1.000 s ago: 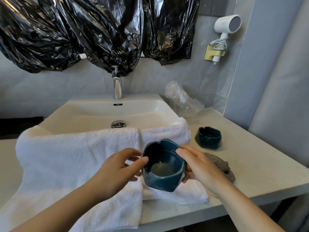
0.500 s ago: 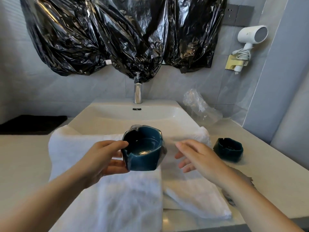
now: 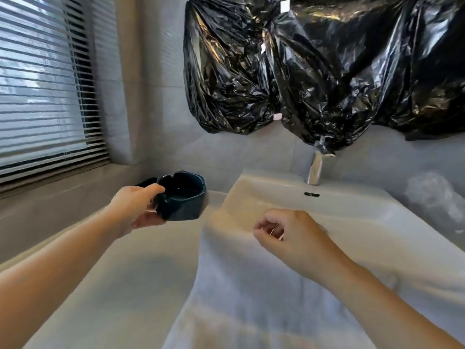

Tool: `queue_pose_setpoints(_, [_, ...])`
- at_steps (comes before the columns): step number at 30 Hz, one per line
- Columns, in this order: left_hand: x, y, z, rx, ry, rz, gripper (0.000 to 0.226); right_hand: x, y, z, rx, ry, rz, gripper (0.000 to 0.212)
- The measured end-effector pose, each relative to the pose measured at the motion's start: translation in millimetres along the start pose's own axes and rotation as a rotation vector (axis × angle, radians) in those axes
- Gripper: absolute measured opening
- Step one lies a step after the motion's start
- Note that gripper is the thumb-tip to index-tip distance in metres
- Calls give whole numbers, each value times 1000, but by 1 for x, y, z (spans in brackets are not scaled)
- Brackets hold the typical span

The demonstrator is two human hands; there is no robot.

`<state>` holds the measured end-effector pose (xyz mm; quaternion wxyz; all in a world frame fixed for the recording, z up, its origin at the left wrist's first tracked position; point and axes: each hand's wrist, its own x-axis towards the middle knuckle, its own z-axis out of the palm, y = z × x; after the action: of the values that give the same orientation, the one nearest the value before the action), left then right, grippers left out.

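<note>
My left hand grips a dark teal ceramic ashtray by its near wall, thumb on the rim, and holds it in the air above the left part of the counter. The ashtray is roughly upright with its notched rim facing up. My right hand hovers over the white towel that drapes across the front edge of the sink; its fingers are loosely curled and hold nothing.
A chrome tap rises behind the basin, under black plastic bags taped over the wall. A window with blinds fills the left. A dark flat object lies behind the ashtray. Crumpled clear plastic sits at far right.
My left hand has carried the ashtray from over the towel to the left side of the counter. My right hand has let go and curled loosely. The view has swung left.
</note>
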<state>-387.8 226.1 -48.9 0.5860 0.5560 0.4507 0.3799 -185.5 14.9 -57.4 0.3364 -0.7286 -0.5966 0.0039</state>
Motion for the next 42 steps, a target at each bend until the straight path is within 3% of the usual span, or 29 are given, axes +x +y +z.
queue_pose_setpoints(9, [135,-18,-50,138,258,-5,20,130,-16,66,-147,-101,-176,11])
queue_pose_setpoints(15, [213,-30,-57,182,320,-35,29,190,-13,96,-263,-123,-288,13])
queue_pose_setpoints(23, [286,-48,-43,59,342,-95,36,210,12,121,-212,-53,-232,14])
queue_pose_setpoints(36, [323,-61,-29,103,326,-141,31,208,15,126,-158,-125,-200,20])
queue_pose_setpoints(42, [322,-64,-28,338,389,-39,28,209,17,127,-140,-101,-186,22])
